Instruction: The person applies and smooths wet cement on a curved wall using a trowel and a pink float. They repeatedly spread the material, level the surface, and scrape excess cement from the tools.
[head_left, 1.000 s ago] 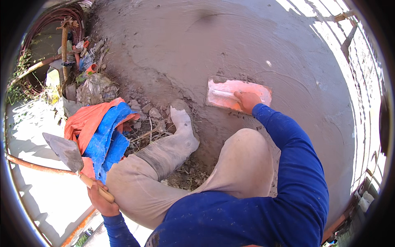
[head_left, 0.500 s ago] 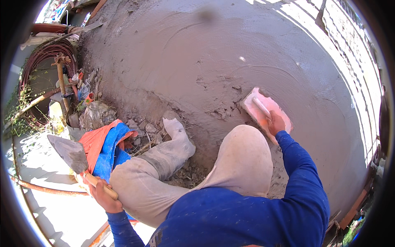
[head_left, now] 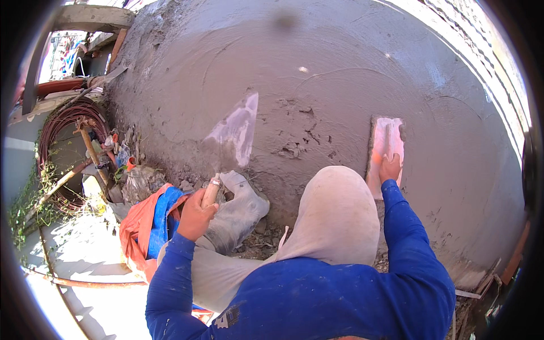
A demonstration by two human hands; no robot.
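Left of the fingers of the left hand (head_left: 194, 218), an orange-and-blue sheet (head_left: 136, 232) is lying crumpled. These fingers are gripping the wooden handle (head_left: 211, 194) of 1 pointed trowel (head_left: 245, 122), whose blade is extending beyond them, its long axis slanting away and rightward. Right of the blade, a rough patch (head_left: 299, 133) is breaking the smooth grey mortar (head_left: 362, 51), sitting between both sets of fingers, the right hand (head_left: 390, 168) appearing nearer. The right fingers are clasping 1 rectangular float (head_left: 378, 150), its long axis running nearly straight away from them.
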